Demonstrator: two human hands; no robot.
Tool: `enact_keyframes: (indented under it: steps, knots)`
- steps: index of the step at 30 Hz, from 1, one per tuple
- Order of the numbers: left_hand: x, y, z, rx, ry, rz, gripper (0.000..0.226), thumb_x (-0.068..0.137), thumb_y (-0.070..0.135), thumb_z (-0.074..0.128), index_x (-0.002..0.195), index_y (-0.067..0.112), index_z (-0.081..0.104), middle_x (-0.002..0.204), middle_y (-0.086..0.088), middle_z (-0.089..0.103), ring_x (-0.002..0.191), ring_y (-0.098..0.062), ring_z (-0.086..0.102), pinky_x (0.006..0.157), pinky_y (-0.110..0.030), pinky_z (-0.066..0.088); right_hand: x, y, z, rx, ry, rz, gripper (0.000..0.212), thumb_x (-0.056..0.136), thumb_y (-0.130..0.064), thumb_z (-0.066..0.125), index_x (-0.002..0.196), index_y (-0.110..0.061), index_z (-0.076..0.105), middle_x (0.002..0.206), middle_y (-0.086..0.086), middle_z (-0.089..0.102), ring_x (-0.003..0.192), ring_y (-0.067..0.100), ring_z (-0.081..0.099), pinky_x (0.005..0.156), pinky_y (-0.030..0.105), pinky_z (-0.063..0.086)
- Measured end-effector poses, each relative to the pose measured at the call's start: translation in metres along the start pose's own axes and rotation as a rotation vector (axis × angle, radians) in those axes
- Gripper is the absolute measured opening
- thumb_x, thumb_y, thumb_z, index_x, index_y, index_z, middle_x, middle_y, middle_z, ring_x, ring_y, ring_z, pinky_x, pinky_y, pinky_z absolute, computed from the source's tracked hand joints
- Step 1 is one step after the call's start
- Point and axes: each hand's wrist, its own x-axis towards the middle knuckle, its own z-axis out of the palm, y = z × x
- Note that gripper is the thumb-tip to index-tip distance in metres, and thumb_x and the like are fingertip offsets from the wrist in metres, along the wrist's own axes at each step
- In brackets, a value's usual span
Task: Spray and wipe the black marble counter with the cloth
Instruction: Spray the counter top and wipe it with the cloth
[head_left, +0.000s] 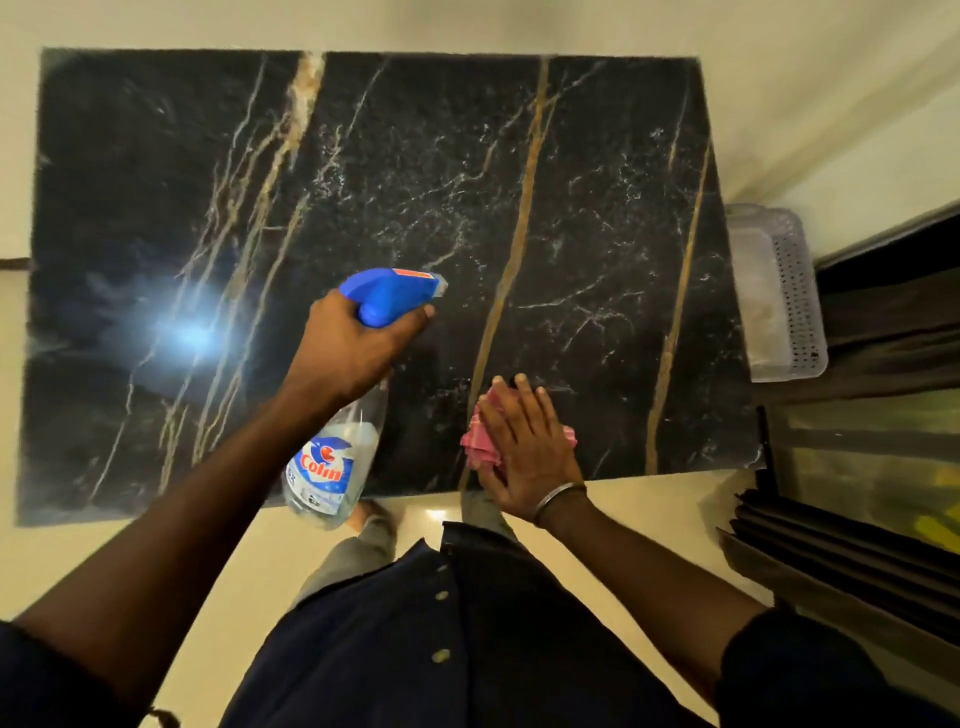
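Note:
The black marble counter (415, 182) with gold and white veins fills the upper view. My left hand (353, 353) grips the neck of a clear spray bottle (332, 467) with a blue trigger head, held over the counter's front middle with the nozzle pointing right and away from me. My right hand (524, 447) lies flat with straight fingers on a crumpled pink cloth (478, 441), pressing it onto the counter near the front edge.
A translucent perforated plastic basket (779, 296) stands off the counter's right edge. Dark shelving or a cabinet (883, 415) lies further right. A bright light reflection (182, 332) shows on the counter's left half. Pale floor and my legs are below the front edge.

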Motion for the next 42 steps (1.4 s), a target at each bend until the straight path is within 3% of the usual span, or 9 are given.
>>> enact_keyframes:
  steps: [7,13,16,20,23,28,34,39,42]
  knots:
    - [-0.024,-0.055,-0.084,-0.006,0.139,-0.091,0.016,0.088,0.034,0.074,0.093,0.024,0.062,0.066,0.01,0.06,0.059,-0.009,0.06,0.061,-0.022,0.049,0.044,-0.093,0.013,-0.096,-0.078,-0.141,0.087,0.091,-0.058,0.042,0.157,-0.009,0.015,0.165,0.016,0.004,0.151,0.039,-0.001,0.121,0.054,0.009]
    - [-0.037,-0.098,-0.144,-0.047,0.24,-0.137,0.02,0.088,0.037,0.074,0.097,0.022,0.062,0.071,0.008,0.061,0.064,-0.013,0.06,0.065,-0.031,0.051,0.082,-0.173,0.021,-0.117,-0.114,-0.253,0.087,0.091,-0.059,0.037,0.157,-0.009,0.011,0.164,0.017,0.0,0.151,0.04,-0.004,0.121,0.054,0.006]
    - [-0.046,-0.117,-0.172,-0.08,0.274,-0.159,0.016,0.087,0.038,0.074,0.087,0.027,0.062,0.067,0.005,0.06,0.063,-0.017,0.061,0.065,-0.036,0.055,0.1,-0.215,0.028,-0.129,-0.129,-0.31,0.088,0.091,-0.06,0.037,0.157,-0.009,0.011,0.164,0.017,-0.001,0.151,0.039,-0.005,0.121,0.054,0.005]
    - [-0.055,-0.139,-0.207,-0.105,0.36,-0.176,0.015,0.088,0.034,0.073,0.085,0.025,0.061,0.065,0.007,0.056,0.058,-0.007,0.055,0.061,-0.022,0.05,0.127,-0.275,0.038,-0.136,-0.156,-0.377,0.084,0.094,-0.058,0.033,0.157,-0.009,0.008,0.165,0.016,-0.003,0.15,0.038,-0.008,0.12,0.055,0.006]
    - [-0.063,-0.153,-0.231,-0.083,0.417,-0.215,0.026,0.089,0.037,0.071,0.096,0.013,0.065,0.07,-0.002,0.06,0.06,-0.007,0.055,0.057,-0.012,0.045,0.144,-0.318,0.041,-0.141,-0.163,-0.441,0.079,0.096,-0.056,0.029,0.156,-0.008,0.012,0.164,0.017,0.003,0.151,0.039,-0.004,0.119,0.055,0.006]
    - [-0.078,-0.181,-0.269,-0.083,0.511,-0.253,0.031,0.089,0.038,0.07,0.1,0.009,0.065,0.079,-0.014,0.064,0.068,-0.019,0.059,0.063,-0.017,0.047,0.172,-0.383,0.046,-0.175,-0.167,-0.587,0.075,0.096,-0.055,0.032,0.153,-0.008,0.02,0.161,0.017,0.017,0.15,0.041,0.005,0.119,0.056,0.009]
    - [-0.09,-0.207,-0.294,-0.117,0.615,-0.341,0.034,0.088,0.04,0.071,0.105,0.013,0.059,0.072,0.003,0.054,0.064,-0.01,0.054,0.058,-0.004,0.041,0.195,-0.426,0.052,-0.216,-0.185,-0.652,0.078,0.094,-0.058,0.04,0.153,-0.011,0.023,0.16,0.015,0.023,0.149,0.039,0.008,0.119,0.055,0.008]
    - [-0.084,-0.219,-0.303,-0.147,0.638,-0.377,0.044,0.088,0.043,0.071,0.112,0.007,0.063,0.089,-0.018,0.066,0.073,-0.024,0.062,0.069,-0.026,0.052,0.202,-0.43,0.049,-0.231,-0.184,-0.644,0.082,0.093,-0.061,0.042,0.155,-0.012,0.017,0.162,0.014,0.016,0.15,0.038,0.007,0.12,0.055,0.005]
    - [-0.074,-0.221,-0.306,-0.159,0.631,-0.403,0.045,0.087,0.043,0.071,0.112,0.006,0.063,0.09,-0.019,0.066,0.071,-0.02,0.061,0.067,-0.025,0.05,0.205,-0.428,0.05,-0.245,-0.179,-0.653,0.08,0.094,-0.059,0.041,0.156,-0.013,0.017,0.162,0.013,0.015,0.15,0.037,0.006,0.121,0.054,0.004]
